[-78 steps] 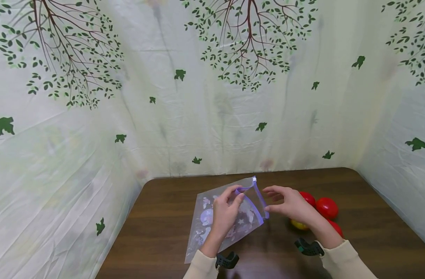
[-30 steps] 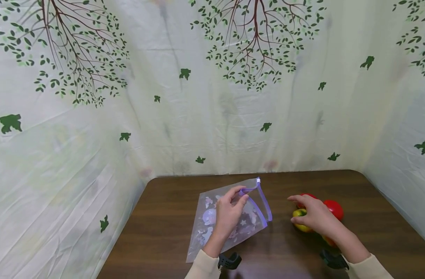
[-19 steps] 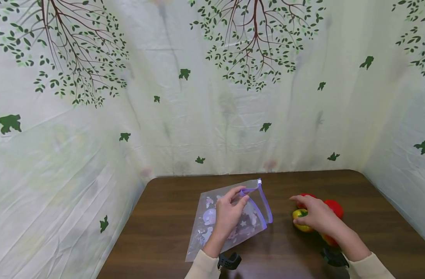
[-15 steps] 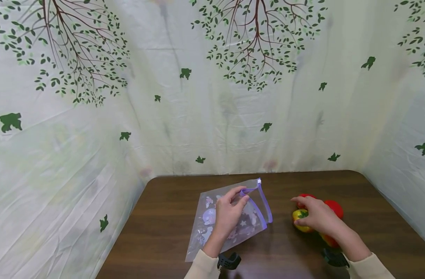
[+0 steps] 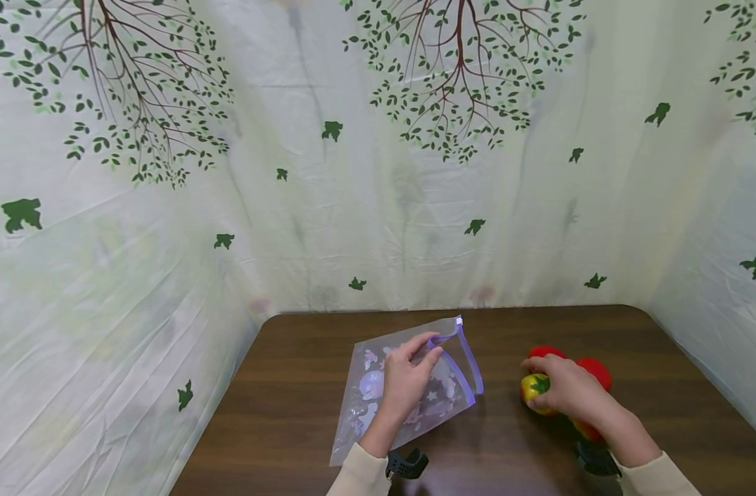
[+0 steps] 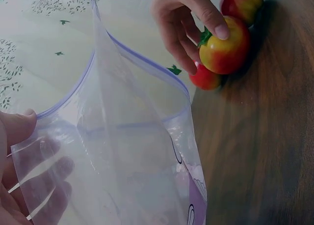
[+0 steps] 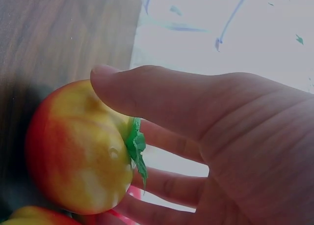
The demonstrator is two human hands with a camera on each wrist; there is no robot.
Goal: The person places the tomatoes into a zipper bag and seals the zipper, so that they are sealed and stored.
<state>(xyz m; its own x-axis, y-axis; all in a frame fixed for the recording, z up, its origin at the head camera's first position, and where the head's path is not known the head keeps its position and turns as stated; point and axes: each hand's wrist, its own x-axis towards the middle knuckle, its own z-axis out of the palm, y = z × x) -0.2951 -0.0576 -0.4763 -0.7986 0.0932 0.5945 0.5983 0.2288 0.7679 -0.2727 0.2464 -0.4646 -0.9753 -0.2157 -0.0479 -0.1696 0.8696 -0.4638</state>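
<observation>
My left hand (image 5: 402, 380) pinches the purple-edged mouth of a clear zip bag (image 5: 370, 358) printed with pale pictures. In the left wrist view the bag (image 6: 132, 171) gapes, with the thumb at its rim and the fingers visible through the plastic. To the right, my right hand (image 5: 573, 391) grips a yellow-and-red apple (image 5: 531, 388) with a green leaf at its stem. Its thumb lies on the near side of the apple (image 7: 78, 146) in the right wrist view, while the other fingers reach round behind, partly hidden. The apple still appears to rest on the table.
Other red fruits crowd the right hand: one behind it (image 5: 545, 351), a red one (image 5: 596, 372) to its right, and a red-yellow one (image 5: 587, 430) below the wrist. A brown wooden table (image 5: 278, 399) carries everything. Patterned cloth (image 5: 402, 262) surrounds it.
My right hand has left the bag's mouth, moved right to the fruits, and closed its thumb and fingers on the yellow-and-red apple. The left hand keeps its hold on the bag.
</observation>
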